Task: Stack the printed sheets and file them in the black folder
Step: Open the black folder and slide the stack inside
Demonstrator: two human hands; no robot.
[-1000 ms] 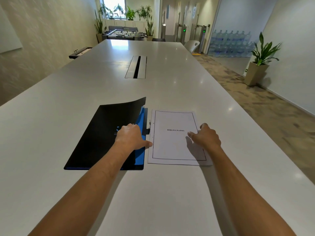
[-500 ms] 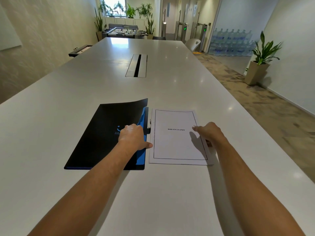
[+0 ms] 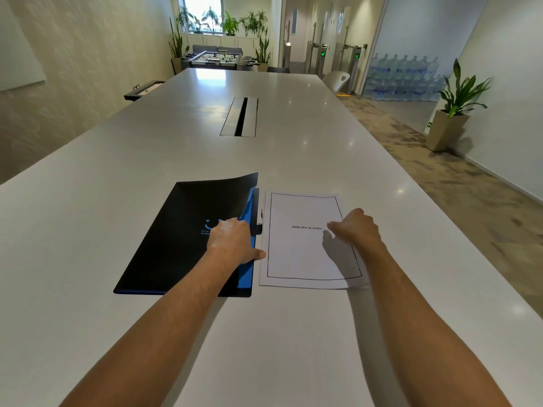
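The black folder (image 3: 176, 245) lies on the white table (image 3: 88, 230), left of centre. Its cover is slightly lifted at the far right corner, so the blue inside shows. My left hand (image 3: 232, 239) rests on the folder's right edge with its fingers curled at the cover and its thumb pointing at the paper. Just right of the folder lies the stack of printed sheets (image 3: 296, 254), with a bordered page reading BIBLIOGRAPHY on top. My right hand (image 3: 357, 227) hovers over the right half of that page. Its fingers are loosely bent, it holds nothing, and it casts a shadow on the paper.
A metal cable slot (image 3: 240, 116) is set into the table farther away. The table's right edge runs beside carpeted floor, where a potted plant (image 3: 452, 113) stands. A white chair (image 3: 336, 79) sits at the far right corner.
My right hand has moved from the sheets' right edge leftwards and slightly up over the page. My left hand stays on the folder's edge.
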